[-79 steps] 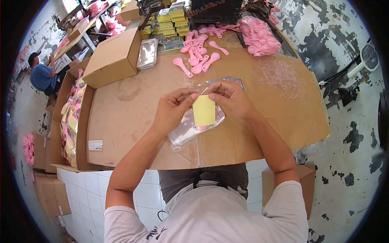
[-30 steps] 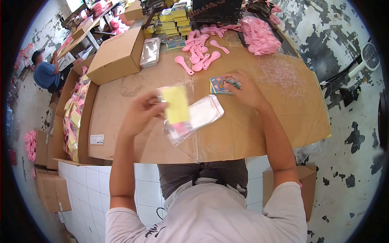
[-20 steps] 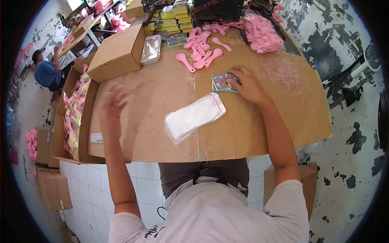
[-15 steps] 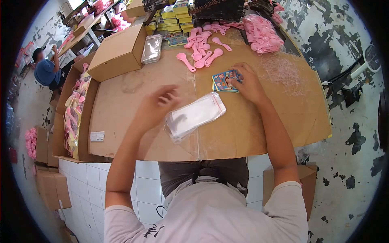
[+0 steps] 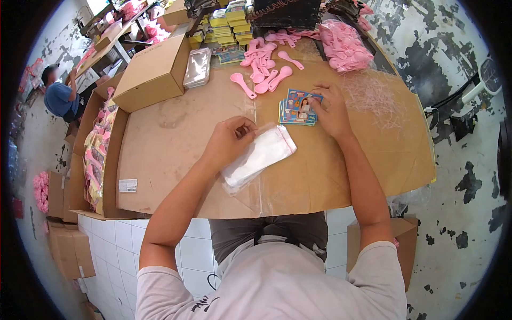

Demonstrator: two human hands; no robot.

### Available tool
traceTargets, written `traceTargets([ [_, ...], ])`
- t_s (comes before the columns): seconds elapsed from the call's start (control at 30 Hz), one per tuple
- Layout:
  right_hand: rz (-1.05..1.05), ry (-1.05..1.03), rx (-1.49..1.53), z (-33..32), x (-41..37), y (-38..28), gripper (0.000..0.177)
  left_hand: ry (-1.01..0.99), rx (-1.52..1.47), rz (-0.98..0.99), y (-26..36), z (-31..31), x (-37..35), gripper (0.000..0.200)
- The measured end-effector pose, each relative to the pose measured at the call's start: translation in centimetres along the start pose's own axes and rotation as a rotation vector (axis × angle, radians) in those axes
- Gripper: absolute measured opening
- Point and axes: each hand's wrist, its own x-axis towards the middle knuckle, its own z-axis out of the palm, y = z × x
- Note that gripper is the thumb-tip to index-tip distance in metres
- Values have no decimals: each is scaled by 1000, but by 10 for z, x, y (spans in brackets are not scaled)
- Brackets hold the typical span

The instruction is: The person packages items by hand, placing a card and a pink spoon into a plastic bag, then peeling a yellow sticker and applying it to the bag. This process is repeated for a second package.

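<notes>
Over the upper left part of a stack of clear plastic bags [image 5: 261, 154], my left hand [image 5: 232, 141] is closed, its fingertips pinching the edge of a bag. My right hand [image 5: 332, 112] grips the right edge of the top printed card [image 5: 298, 105] between thumb and fingers. Beneath that card lie several more blue cards with yellow edges, slightly fanned on the cardboard tabletop [image 5: 176, 160]. Loose pink spoons [image 5: 266, 80] lie in a pile just beyond the cards.
A bag of pink spoons [image 5: 345, 45] sits at the back right, near a patch of thin shreds [image 5: 376, 98]. At left stand a closed carton [image 5: 152, 72] and an open box [image 5: 124, 133] of packed spoons. Card stacks [image 5: 229, 26] are behind. Another person [image 5: 61, 96] sits far left.
My left hand has come right and down onto the plastic bags, its fingers closing. My right hand has shifted slightly, and the top card now sits askew, raised above the others.
</notes>
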Motion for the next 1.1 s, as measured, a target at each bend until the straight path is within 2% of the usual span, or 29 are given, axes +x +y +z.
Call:
traceTargets([
  [0.07,322,-76,182,-9,1,-18,22,56,-162,19,-16,4,3,17],
  [0.17,410,-237,538,-3,-7,-25,21,75,-477,38,-12,2,7,23],
  [0.27,436,-289,705,7,-14,-44,23,20,-697,-158,13,-4,1,31],
  [0.47,442,-221,831,5,-12,-62,26,41,-558,-18,-1,3,3,39],
  [0.57,399,-260,771,4,-13,-61,29,71,-528,-8,3,4,3,41],
  [0.67,99,-477,307,-10,-9,-64,34,62,-579,3,8,5,0,41],
  [0.73,-128,-366,239,-4,-9,-67,40,-20,-457,52,6,4,0,40],
  [0.8,-73,-350,355,1,-12,-74,43,-65,-325,108,7,5,-4,39],
  [0.87,258,-417,651,2,-15,-83,44,-68,-180,180,16,4,-8,38],
  [0.97,348,-278,828,8,-16,-89,45,-77,-271,172,11,7,-9,40],
  [1.07,366,-273,855,14,-21,-87,30,-103,-504,17,22,3,-10,43],
  [1.1,332,-317,775,17,-22,-85,26,-109,-529,44,18,3,-9,43],
])
